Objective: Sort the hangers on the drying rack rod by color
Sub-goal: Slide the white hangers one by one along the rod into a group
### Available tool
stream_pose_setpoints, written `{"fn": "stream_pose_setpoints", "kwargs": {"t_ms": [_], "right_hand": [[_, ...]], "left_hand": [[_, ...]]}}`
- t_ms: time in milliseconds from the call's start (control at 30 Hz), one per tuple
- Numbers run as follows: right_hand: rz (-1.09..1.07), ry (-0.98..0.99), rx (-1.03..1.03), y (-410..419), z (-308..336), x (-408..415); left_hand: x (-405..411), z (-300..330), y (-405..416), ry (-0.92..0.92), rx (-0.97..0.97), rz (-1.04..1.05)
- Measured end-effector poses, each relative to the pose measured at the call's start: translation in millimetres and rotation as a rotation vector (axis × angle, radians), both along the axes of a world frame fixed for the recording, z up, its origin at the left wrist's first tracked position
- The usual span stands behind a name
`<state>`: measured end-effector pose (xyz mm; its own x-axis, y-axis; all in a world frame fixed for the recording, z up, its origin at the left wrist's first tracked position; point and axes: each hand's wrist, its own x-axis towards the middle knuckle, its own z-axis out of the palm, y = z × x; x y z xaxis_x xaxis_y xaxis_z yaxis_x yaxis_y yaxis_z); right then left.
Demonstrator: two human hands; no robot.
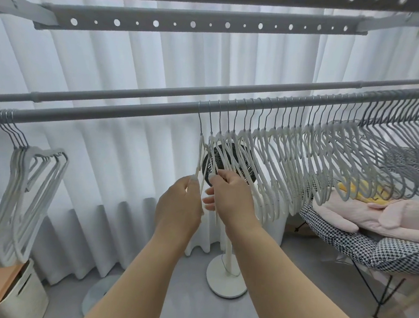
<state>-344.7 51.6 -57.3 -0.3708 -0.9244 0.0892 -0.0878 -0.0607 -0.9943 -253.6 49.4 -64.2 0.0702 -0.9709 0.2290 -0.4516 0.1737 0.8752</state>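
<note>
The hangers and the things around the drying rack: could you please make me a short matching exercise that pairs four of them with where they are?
Things:
1. small hanger bunch
2. grey hangers
3. fan
4. left hand

Places:
A. behind the white hangers, on a white stand
B. far right end of the rod
C. far left end of the rod
D. pinching the leftmost white hanger of the long row

Pairs: 1-C, 2-B, 3-A, 4-D

left hand (179, 202) pinches white hanger (200, 158) | right hand (230, 198) grips next hanger | rod (131, 115)
</note>
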Motion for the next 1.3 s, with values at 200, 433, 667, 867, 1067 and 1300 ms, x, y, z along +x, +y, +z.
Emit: {"fn": "stream_pose_setpoints", "kwargs": {"t_ms": [200,433,667,867,1067,1300], "right_hand": [[-0.008,0.17,0.049,13,6,-2],[-0.028,0.338,0.036,21,13,1],[-0.074,0.386,-0.093,29,23,16],[0.062,0.346,-0.192,26,25,63],[0.308,0.293,-0.103,16,16,134],[0.489,0.196,0.021,-10,2,219]], "left_hand": [[5,-6,-3,-0.085,-0.017,0.01],[12,-5,-5,-0.212,-0.013,0.037],[23,-4,-3,-0.211,-0.01,0.062],[66,-6,-3,-0.184,-0.123,0.185],[144,-4,8,-0.168,-0.172,0.386],[216,1,21,-0.114,-0.106,0.537]]}}
